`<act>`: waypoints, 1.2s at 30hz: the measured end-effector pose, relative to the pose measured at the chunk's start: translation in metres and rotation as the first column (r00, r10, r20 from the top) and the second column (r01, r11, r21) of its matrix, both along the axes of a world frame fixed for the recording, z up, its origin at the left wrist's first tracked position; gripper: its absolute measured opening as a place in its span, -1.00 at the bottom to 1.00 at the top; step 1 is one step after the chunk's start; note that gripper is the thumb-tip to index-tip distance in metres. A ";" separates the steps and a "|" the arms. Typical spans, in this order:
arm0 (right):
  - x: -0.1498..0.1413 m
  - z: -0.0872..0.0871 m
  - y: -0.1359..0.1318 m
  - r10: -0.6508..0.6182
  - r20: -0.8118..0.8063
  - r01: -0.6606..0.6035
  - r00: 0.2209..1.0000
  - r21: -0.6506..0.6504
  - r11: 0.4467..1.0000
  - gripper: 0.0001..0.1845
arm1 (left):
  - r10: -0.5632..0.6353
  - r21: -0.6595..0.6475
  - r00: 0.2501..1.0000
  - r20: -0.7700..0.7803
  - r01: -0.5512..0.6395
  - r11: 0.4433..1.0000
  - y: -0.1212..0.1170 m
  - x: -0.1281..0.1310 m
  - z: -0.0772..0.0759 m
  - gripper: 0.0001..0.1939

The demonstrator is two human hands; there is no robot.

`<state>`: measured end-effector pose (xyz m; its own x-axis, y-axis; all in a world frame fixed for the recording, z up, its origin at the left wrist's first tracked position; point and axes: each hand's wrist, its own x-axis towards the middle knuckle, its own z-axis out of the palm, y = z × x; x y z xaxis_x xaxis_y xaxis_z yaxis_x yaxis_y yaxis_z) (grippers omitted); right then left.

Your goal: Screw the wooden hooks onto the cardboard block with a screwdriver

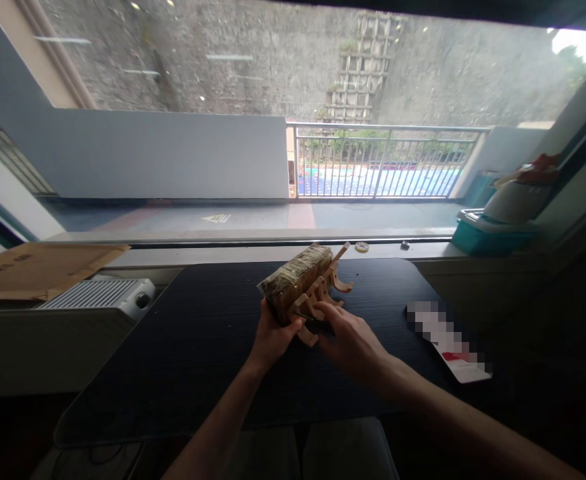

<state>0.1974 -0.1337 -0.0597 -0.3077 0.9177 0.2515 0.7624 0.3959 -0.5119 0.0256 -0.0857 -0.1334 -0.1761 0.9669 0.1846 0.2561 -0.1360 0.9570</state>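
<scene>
A boxy brown-green block (293,275) in clear, shiny wrapping is tilted up over the dark table. Along its near side runs a light wooden piece (319,291) with several curved, hook-like prongs and a rod end sticking out at the top right. My left hand (273,339) grips the lower left end of the block, its thumb by the wooden piece. In my closed right hand (349,339) is a slim dark tool (315,321), its thin tip pointing left against the wood near my left thumb. Its exact kind is partly hidden by my fingers.
A partly blurred white and red packet (465,363) lies on the right of the dark table (183,367). A tape roll (361,247) and a small dark item (405,245) rest on the windowsill. A teal box (493,235) stands right; cardboard (37,263) covers a radiator (97,293) left.
</scene>
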 end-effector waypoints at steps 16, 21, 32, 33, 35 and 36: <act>-0.003 -0.017 0.003 -0.084 -0.177 0.065 0.981 -0.112 0.992 -0.69 | 0.041 0.002 0.999 -0.004 -0.041 0.999 0.000 0.001 0.001 -0.44; 0.004 0.002 -0.004 0.166 0.310 -0.230 0.936 0.184 0.956 -0.66 | 0.007 0.000 1.000 0.016 -0.007 1.000 -0.001 0.000 -0.003 -0.44; -0.010 -0.037 0.011 -0.193 -0.389 0.144 0.901 -0.153 0.978 -0.53 | -0.010 0.021 0.999 0.043 0.009 1.000 0.003 0.002 -0.008 -0.42; -0.007 -0.033 0.010 -0.201 -0.394 0.143 0.897 -0.171 0.975 -0.56 | -0.016 0.017 0.998 0.061 0.015 1.000 0.002 0.002 -0.007 -0.42; 0.000 -0.023 0.005 -0.176 -0.337 0.128 0.925 -0.159 0.979 -0.64 | -0.021 0.012 0.996 0.083 0.020 1.000 0.001 0.002 -0.005 -0.42; 0.003 -0.016 0.002 -0.132 -0.264 0.105 0.955 -0.114 0.988 -0.63 | -0.017 0.008 0.997 0.082 0.016 1.000 0.000 0.002 -0.003 -0.42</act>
<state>0.2008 -0.1317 -0.0762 -0.1279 0.9677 0.2172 0.6286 0.2485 -0.7370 0.0277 -0.0854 -0.1368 -0.1746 0.9685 0.1776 0.1748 -0.1470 0.9736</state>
